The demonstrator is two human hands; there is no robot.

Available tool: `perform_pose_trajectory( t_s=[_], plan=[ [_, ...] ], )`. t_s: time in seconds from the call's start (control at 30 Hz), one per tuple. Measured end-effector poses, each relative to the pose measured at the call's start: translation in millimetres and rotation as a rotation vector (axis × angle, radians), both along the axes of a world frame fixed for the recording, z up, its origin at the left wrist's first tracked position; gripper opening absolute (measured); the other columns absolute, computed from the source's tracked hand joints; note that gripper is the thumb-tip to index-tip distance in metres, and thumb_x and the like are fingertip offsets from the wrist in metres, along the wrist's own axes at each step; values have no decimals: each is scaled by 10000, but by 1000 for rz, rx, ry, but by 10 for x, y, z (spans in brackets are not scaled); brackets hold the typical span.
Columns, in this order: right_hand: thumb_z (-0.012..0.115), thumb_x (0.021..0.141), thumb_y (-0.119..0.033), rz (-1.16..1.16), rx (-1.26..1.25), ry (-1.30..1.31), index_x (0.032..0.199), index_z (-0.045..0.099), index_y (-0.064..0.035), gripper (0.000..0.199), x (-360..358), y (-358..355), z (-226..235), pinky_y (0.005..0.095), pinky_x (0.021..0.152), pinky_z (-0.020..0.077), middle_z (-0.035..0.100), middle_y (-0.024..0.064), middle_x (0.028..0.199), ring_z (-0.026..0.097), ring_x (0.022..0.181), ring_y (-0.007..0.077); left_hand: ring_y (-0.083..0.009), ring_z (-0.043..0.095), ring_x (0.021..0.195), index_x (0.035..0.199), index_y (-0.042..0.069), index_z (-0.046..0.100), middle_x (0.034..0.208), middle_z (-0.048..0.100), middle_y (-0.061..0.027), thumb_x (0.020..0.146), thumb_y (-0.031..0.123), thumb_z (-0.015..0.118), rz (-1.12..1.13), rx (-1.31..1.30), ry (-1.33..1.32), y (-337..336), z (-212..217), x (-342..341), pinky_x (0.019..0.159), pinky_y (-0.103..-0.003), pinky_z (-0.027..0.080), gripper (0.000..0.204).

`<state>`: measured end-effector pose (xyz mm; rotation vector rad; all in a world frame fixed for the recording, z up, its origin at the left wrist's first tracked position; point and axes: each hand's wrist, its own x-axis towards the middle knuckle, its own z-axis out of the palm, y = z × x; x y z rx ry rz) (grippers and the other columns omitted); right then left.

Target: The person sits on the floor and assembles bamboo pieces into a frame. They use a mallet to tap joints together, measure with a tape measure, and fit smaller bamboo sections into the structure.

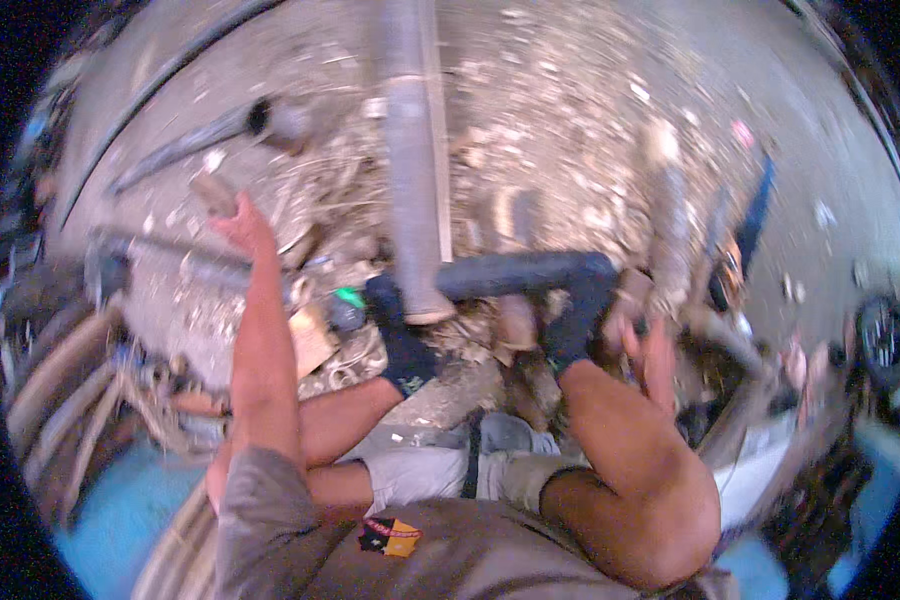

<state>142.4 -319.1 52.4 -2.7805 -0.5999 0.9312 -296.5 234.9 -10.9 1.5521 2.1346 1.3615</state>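
Note:
My left hand [242,224] reaches out to the far left and grips a short brownish block [213,194], which looks like wood. At my right side, near my foot, is my right hand [652,352]; its fingers are blurred, and a small dark spot shows beside them. Between my legs a long grey pole [415,180] runs away from me, its near end by my left foot, with a pale narrow strip [438,150] along its right side. A dark rounded bar [520,274] lies crosswise between my dark-covered feet.
Chips and scraps litter the ground [560,120]. A dark-ended grey tube [195,138] lies at far left, and a pale log [668,215] at right. Beside it is a blue-handled tool [756,210]. Curved brown lengths [65,365] are piled at left; a dark wheel-like thing [885,340] stands far right.

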Motion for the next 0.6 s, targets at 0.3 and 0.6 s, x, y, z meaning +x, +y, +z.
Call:
perform_pose_trajectory(
  t_s=[0.3,0.6],
  plan=[
    [808,843,-262,20,101,504,1427,479,16,726,-642,27,625,488,1058,462,593,285,1367,588,1248,439,-238,603,857,1221,-57,564,985,649,-129,961,412,687,-118,345,-754,732,1119,298,800,-400,503,550],
    [817,834,-246,258,6,513,1409,510,32,709,-768,483,1367,469,1089,441,579,292,1388,563,1293,423,-334,623,1018,1267,-58,526,1104,662,-225,963,543,639,-203,204,-447,1130,853,905,937,-450,472,683]
  ],
)
